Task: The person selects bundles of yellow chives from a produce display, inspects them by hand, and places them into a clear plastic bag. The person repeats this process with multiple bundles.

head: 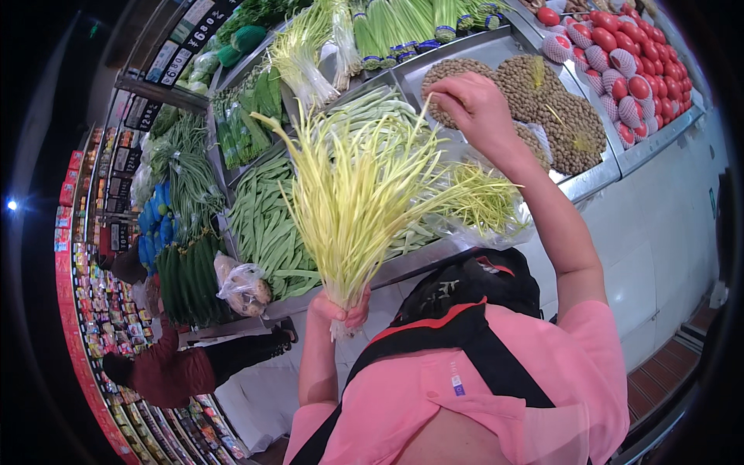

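My left hand [343,311] is closed around the white base of a bunch of yellow chives [360,203], whose leaves fan upward over the vegetable display. My right hand [468,107] is raised at the upper right of the bunch, thumb and fingertips pinched at the tip of one pale leaf. Below that forearm, loose yellow-green trimmings [479,197] lie on a clear plastic bag [500,235] at the counter's front edge. Flat green beans [270,226] lie behind and left of the bunch.
Netted bags of brown nut-like balls [567,131] fill a metal tray on the right, beside tomatoes [639,87] in foam nets. Cucumbers [189,279] and bagged roots [241,285] lie left. A person [168,372] in dark red stands at the counter's left end. A metal rim [430,253] edges the counter.
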`<act>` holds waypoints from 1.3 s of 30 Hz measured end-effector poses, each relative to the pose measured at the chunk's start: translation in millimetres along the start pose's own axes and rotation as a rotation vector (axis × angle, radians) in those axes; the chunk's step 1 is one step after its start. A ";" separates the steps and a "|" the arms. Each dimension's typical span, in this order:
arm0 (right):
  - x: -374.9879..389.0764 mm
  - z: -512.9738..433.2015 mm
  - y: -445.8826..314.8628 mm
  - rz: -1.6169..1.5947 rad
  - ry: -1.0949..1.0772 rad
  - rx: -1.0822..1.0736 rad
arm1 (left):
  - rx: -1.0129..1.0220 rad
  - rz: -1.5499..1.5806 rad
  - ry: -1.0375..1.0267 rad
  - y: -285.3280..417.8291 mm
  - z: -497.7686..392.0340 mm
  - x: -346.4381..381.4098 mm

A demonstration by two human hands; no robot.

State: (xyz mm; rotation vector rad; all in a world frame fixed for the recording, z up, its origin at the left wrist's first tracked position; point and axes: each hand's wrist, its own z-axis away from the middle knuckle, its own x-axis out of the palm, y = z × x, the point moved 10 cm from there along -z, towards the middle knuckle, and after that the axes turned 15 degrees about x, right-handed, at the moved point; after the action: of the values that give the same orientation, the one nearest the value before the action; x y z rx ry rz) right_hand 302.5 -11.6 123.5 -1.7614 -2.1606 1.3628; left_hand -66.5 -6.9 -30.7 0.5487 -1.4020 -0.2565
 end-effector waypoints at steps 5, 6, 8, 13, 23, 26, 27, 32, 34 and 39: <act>-15.7 6.3 91.4 -0.439 -0.109 0.577 | -0.024 -0.011 -0.183 0.5 8.2 11.5; -18.8 10.1 98.4 -0.435 -0.138 0.598 | -0.024 -0.015 -0.173 1.4 11.3 10.9; -2.1 30.1 94.1 -0.509 -0.419 0.614 | -0.019 -0.016 -0.151 2.3 15.8 9.7; 21.3 56.6 61.6 -0.654 -0.641 0.710 | -0.037 -0.003 -0.081 3.3 16.9 7.4; 51.1 23.1 -12.9 -0.564 -0.649 0.420 | -0.072 -0.062 -0.087 2.1 17.2 8.0; 12.5 6.6 -23.2 -0.070 -0.206 0.060 | -0.061 -0.035 -0.120 -0.9 19.1 10.3; 5.1 7.1 -29.8 0.066 -0.080 -0.043 | -0.057 -0.008 -0.137 -2.7 17.5 11.1; 20.9 7.4 7.0 -0.371 -0.155 0.308 | -0.049 0.009 -0.083 -4.8 9.6 1.0; 34.4 10.2 23.5 -0.643 -0.275 0.478 | -0.066 0.004 -0.105 -4.9 8.7 1.0; -7.4 1.6 83.8 -0.734 -0.147 0.682 | -0.020 -0.010 -0.214 0.2 9.9 10.2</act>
State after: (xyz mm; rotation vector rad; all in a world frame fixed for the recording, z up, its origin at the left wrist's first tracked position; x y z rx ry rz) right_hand 369.0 -21.0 73.0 -0.5668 -1.7621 1.7040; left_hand -74.5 -13.8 -21.1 0.5235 -1.6027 -0.3452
